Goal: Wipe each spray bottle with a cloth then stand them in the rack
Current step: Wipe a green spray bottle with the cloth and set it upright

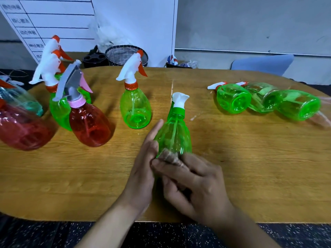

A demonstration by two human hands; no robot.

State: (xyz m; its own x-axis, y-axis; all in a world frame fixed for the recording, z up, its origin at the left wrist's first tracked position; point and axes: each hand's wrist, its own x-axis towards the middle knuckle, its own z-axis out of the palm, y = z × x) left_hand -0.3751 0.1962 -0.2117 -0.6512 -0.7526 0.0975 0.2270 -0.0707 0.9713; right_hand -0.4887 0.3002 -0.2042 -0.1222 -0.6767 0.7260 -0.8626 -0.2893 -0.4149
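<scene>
I see both hands meeting low over a wooden table [232,158], working on one green spray bottle [172,135] that stands between them with its white nozzle pointing away from me. My view shows the left hand [143,174] lying along the bottle's left side with its fingers nearly straight, pressed flat against the plastic rather than curled round it. The right hand [195,190] sits just below and to the right of the bottle's base, its fingers curled and pinching a small brownish cloth [172,157] against the bottom of the bottle. Just beyond the left hand's fingertips stands another green bottle with an orange trigger [135,108], upright and apart from the hand. Farther to the left of that hand a red bottle with a pink and grey head [89,124] stands upright, with more green, red and bluish bottles crowded behind and beside it at the table's left end. Well off to the right of the right hand, three green bottles [265,101] lie on their sides in a row, touching one another, their bases turned towards me. Far beyond both hands, past the table's back edge, a round mesh basket [127,54] is visible. I cannot make out a rack.
</scene>
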